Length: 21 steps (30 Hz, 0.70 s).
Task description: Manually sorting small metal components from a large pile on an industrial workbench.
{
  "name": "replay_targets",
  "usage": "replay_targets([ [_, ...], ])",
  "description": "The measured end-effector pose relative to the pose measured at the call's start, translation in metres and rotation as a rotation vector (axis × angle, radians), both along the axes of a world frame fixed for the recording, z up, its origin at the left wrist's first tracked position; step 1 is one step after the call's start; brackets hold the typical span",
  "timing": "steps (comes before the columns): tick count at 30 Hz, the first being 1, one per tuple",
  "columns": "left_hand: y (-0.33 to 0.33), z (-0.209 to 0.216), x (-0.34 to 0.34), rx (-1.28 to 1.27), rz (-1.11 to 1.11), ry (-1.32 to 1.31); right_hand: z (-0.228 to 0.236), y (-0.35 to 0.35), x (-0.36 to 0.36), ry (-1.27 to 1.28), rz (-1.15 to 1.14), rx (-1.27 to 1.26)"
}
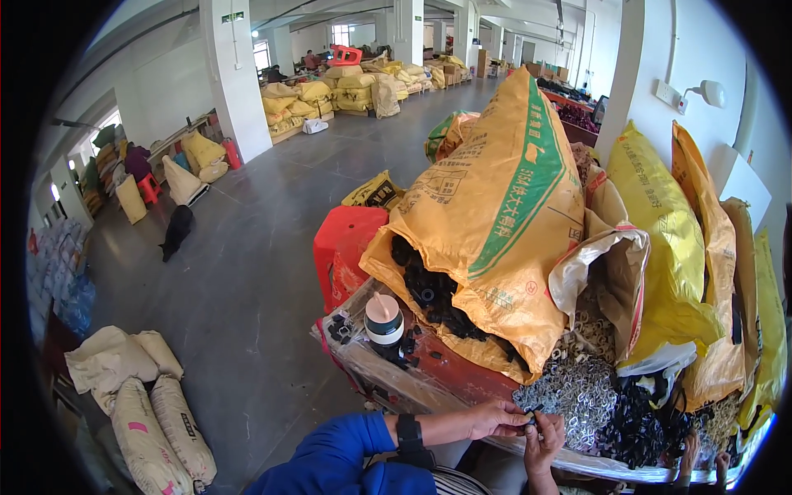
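My left hand (495, 419), with a dark band on its wrist, reaches in from a blue sleeve over the table's near edge. Its fingertips are closed in a pinch on a small dark piece (531, 418). Close against it, my right hand (545, 439) is raised, thumb and fingers closed on the same piece. The piece is too small to name. Just beyond both hands lies a heap of small silver metal rings (579, 403). To its right is a pile of black strap-like pieces (631, 425).
A big orange woven sack (503, 198) spills black parts (441, 293) onto the red tabletop (462, 375). A lidded cup (384, 322) stands left of it, near a red stool (351, 239). Yellow sacks (660, 239) line the right. Another person's hand (690, 454) is at the lower right.
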<state>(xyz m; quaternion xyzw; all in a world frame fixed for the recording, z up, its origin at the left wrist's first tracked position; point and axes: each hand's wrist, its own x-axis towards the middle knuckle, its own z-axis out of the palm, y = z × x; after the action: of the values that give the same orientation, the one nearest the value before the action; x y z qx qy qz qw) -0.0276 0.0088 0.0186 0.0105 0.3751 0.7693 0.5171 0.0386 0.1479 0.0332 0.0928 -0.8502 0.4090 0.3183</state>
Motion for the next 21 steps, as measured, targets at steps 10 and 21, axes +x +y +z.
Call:
replay_targets([
  [10, -0.005, 0.006, 0.023, 0.025, -0.014, 0.071, 0.005, -0.004, 0.021, -0.036, 0.030, 0.070],
  [21, -0.002, 0.020, 0.017, -0.029, 0.137, 0.474, 0.002, -0.004, 0.003, -0.060, 0.084, -0.134],
])
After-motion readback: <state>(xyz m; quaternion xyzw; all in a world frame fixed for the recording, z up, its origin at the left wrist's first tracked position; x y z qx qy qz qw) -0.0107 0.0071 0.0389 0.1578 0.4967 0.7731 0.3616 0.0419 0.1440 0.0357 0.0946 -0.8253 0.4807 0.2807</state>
